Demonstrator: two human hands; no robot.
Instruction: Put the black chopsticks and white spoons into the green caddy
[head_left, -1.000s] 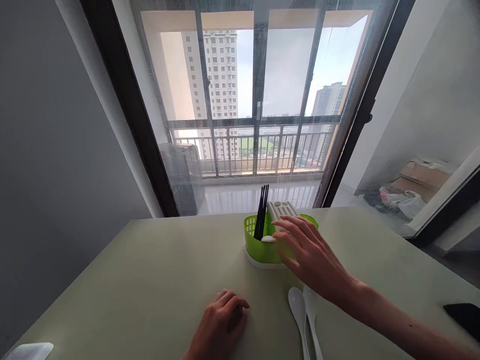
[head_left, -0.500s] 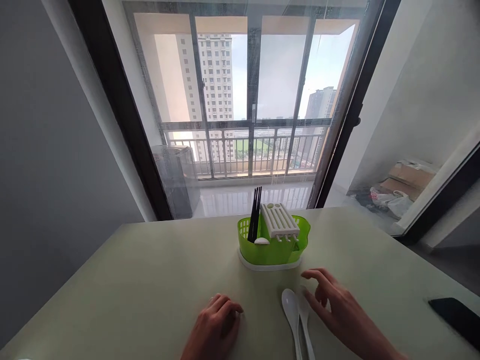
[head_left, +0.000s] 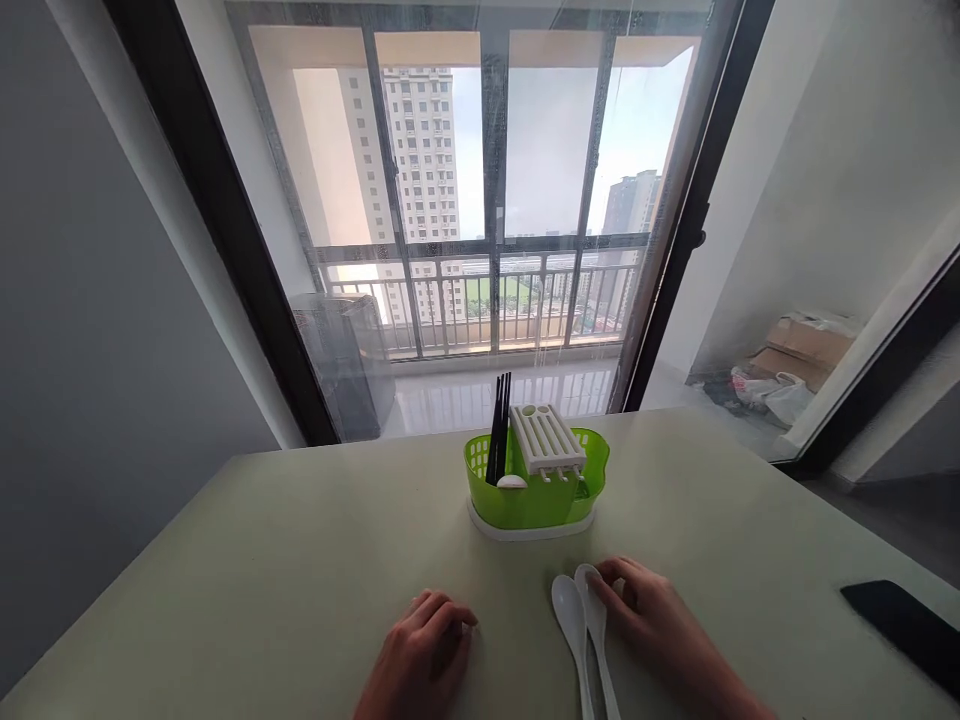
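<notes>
By R hand (head_left: 660, 622): 2 white spoons (head_left: 568, 606)

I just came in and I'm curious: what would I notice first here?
The bright green basket in the middle of the table, with black chopsticks sticking up on its left side. Nearer, two white spoons lie side by side, the right hand touching them.

Table (head_left: 262, 560): pale. Green caddy (head_left: 525, 505) is set near its far edge; black chopsticks (head_left: 499, 430) are stood in the left part, white rack (head_left: 546, 440) tilted beside them. Phone (head_left: 896, 625) is laid at the right edge. Box (head_left: 806, 340) is seen beyond.
</notes>
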